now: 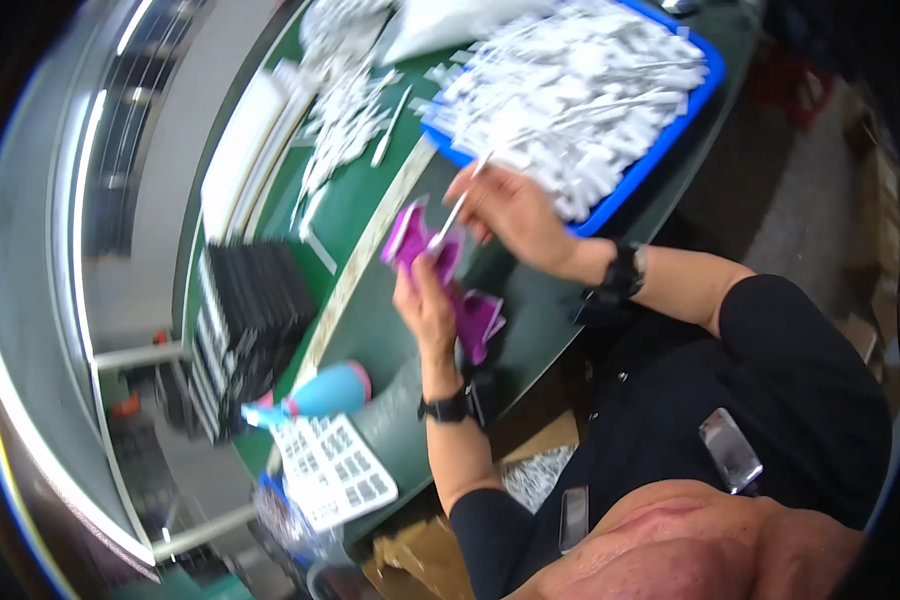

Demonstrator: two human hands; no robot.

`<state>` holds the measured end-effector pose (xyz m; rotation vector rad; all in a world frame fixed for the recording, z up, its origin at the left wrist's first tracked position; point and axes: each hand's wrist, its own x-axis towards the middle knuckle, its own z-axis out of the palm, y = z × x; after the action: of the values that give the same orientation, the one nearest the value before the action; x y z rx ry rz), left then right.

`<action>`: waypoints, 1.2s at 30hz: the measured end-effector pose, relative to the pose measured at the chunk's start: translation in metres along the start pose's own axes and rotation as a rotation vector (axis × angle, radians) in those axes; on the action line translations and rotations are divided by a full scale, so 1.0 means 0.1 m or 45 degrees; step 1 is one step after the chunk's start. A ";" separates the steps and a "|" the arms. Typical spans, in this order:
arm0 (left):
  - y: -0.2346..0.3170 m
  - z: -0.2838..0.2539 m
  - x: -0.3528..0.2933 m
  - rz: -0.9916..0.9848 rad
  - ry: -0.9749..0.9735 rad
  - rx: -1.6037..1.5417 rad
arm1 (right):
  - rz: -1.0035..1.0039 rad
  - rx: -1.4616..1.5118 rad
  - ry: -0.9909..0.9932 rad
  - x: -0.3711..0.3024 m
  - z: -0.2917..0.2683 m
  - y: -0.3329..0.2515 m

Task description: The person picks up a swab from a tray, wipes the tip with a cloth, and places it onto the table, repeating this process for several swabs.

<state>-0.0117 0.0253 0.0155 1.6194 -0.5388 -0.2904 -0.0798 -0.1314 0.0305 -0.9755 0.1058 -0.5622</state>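
The left hand (425,305) is gripping a small purple packet (415,240), fingers curled narrowly around its lower part and holding it upright just above the green table (370,320). The right hand (510,215) is pinching a thin white strip (455,215) between thumb and fingertips, and the strip's lower end is touching the packet's top, slanting down toward the left fingers. The picture is blurring here, so whether the strip is entering the packet cannot be told.

Just below the left fingers, more purple packets (478,318) are lying in a loose pile on the table. Right behind the right fingers, a blue tray (660,150) heaped with white strips is sitting near the table's far edge, its rim close to the right wrist, which is wearing a dark watch (622,275). Between the two hands and the pile, a patch of bare green surface is leaving a little room for moving.

Farther out, left of the left fingers, a pale band is running along the table, and beyond it a stack of black parts (255,310) is resting. Loose white pieces (345,120) are scattering above that. Nearer the person, below the left wrist, a light blue bottle (320,395) is lying on its side beside a white sheet of labels (335,470) at the table's near edge. Grey floor and a bright rail are curving around the left side
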 end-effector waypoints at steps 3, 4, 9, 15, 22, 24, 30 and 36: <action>0.01 0.04 -0.08 0.202 0.124 0.268 | 0.002 -0.188 -0.234 -0.15 0.06 -0.04; -0.01 0.10 -0.06 0.219 0.081 0.239 | -0.025 -0.217 -0.198 -0.16 -0.02 -0.09; 0.02 0.18 -0.13 0.073 0.000 0.079 | 0.009 -0.426 -0.314 -0.31 -0.12 -0.24; 0.34 0.28 -0.09 -0.666 -0.259 -0.619 | -0.705 -0.917 -0.470 -0.27 -0.16 -0.12; 0.09 0.22 -0.04 -0.305 0.017 -0.168 | -0.913 -0.958 -0.124 -0.23 -0.78 -0.94; -0.01 0.11 -0.03 -0.233 0.060 -0.175 | -0.738 -1.184 0.040 0.13 -1.22 -1.42; -0.18 0.23 -0.07 -0.059 0.009 -0.053 | -0.124 -2.263 0.387 1.41 -2.28 -2.13; -0.02 0.26 -0.06 -0.185 0.077 -0.181 | 0.066 -2.210 0.119 1.70 -2.75 -1.84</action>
<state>-0.0294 0.0056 0.0099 1.5263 -0.3472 -0.3785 -0.1001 -0.5026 0.0504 -2.6050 0.7860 -0.3738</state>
